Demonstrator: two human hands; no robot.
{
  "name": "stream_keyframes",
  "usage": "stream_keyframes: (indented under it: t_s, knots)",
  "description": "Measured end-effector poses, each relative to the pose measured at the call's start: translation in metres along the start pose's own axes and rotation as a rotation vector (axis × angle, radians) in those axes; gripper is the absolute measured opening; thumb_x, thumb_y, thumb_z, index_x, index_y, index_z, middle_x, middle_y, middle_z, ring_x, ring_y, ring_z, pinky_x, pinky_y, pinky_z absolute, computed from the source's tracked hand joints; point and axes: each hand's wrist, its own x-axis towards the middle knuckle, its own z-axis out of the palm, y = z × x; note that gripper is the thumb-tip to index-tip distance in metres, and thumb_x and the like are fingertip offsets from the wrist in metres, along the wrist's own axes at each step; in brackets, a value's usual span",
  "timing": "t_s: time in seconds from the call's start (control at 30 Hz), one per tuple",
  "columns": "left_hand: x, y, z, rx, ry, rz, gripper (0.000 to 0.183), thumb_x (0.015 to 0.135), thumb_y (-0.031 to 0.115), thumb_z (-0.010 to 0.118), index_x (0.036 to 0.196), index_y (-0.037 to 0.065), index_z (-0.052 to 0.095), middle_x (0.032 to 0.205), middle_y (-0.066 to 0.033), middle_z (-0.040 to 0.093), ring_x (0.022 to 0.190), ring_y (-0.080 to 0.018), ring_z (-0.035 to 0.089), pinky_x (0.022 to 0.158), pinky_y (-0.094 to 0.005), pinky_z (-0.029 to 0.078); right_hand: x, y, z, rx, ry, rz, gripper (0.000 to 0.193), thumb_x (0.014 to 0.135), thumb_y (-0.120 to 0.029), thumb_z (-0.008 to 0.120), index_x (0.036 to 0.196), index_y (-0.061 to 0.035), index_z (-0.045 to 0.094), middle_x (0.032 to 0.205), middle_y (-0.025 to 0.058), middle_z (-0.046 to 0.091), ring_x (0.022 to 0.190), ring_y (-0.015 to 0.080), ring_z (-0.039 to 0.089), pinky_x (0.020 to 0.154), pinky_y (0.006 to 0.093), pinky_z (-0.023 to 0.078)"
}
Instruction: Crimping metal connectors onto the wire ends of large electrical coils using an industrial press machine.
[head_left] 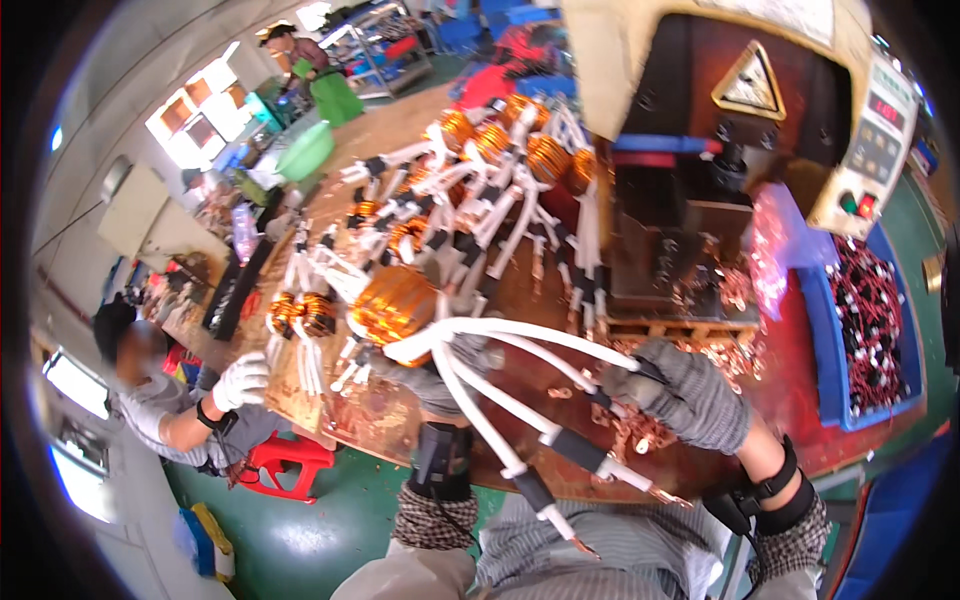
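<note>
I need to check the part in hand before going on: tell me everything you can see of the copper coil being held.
The copper coil is a ring wound with shiny orange-copper wire. Several white sleeved leads fan out from it toward the person, with black sleeves and bare copper terminals at their ends. It is held above the brown workbench. The gloved left hand supports it from below; the gloved right hand pinches one lead.

Grey knit gloves, black wrist straps w/ cables, checked sleeves, striped shirt.
</note>
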Motion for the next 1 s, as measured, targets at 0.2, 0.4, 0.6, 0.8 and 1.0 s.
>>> stream_keyframes:
  t_s: [0.2, 0.4, 0.6, 0.8, 1.0]
  knots:
    - [0.007, -0.022, 0.023, 0.215, 0.481, -0.006, 0.091, 0.048, 0.085, 0.043, 0.089, 0.004, 0.052, 0.069, -0.001, 0.051, 0.059, -0.0154, 0.046, 0.059, -0.0287, 0.04, 0.016, 0.013, -0.003, -0.02, 0.174, 0.221, 0.028, 0.08, -0.024, 0.053, 0.1, -0.0038, 0.05, 0.071, 0.0143, 0.057, 0.066, 0.0325, 0.057, 0.058, 0.0379, 0.046]
    - [0.023, 0.024, -0.011, -0.117, -0.134, -0.049, 0.071, 0.064, 0.048, 0.066, 0.116, 0.005, 0.044, 0.12, -0.0147, 0.045, 0.112, -0.0285, 0.041, 0.099, -0.0478, 0.027, 0.044, 0.028, 0.006, 0.13, 0.327, 0.119, 0.033, 0.078, -0.026, 0.058, 0.099, -0.0007, 0.054, 0.08, 0.0168, 0.059, 0.073, 0.031, 0.059, 0.063, 0.0354, 0.046]
    - [0.026, 0.011, -0.005, -0.164, -0.097, -0.046, 0.07, 0.063, 0.044, 0.067, 0.116, 0.004, 0.044, 0.12, -0.0154, 0.044, 0.112, -0.0294, 0.042, 0.094, -0.0456, 0.033, 0.036, 0.021, 0.006, 1.137, 0.076, 0.547, 0.026, 0.083, -0.023, 0.055, 0.098, -0.0009, 0.055, 0.065, 0.0033, 0.058, 0.045, 0.0076, 0.054, 0.037, 0.019, 0.044]
    - [0.026, 0.004, 0.008, -0.192, -0.113, -0.046, 0.07, 0.061, 0.04, 0.069, 0.116, 0.004, 0.044, 0.12, -0.016, 0.044, 0.111, -0.0303, 0.042, 0.089, -0.0433, 0.038, 0.019, 0.026, 0.015, 0.756, 0.232, 0.473, 0.03, 0.081, -0.029, 0.057, 0.091, -0.0014, 0.057, 0.066, 0.0103, 0.06, 0.056, 0.0173, 0.06, 0.049, 0.0272, 0.048]
    - [0.009, 0.041, -0.022, -0.219, -0.082, -0.028, 0.071, 0.06, 0.037, 0.07, 0.116, 0.003, 0.044, 0.121, -0.0166, 0.043, 0.11, -0.0311, 0.043, 0.085, -0.0411, 0.044, 0.034, 0.012, -0.018, -0.091, 0.275, 0.34, 0.04, 0.068, -0.037, 0.067, 0.09, -0.0043, 0.061, 0.072, 0.0116, 0.061, 0.067, 0.0224, 0.06, 0.062, 0.0298, 0.047]
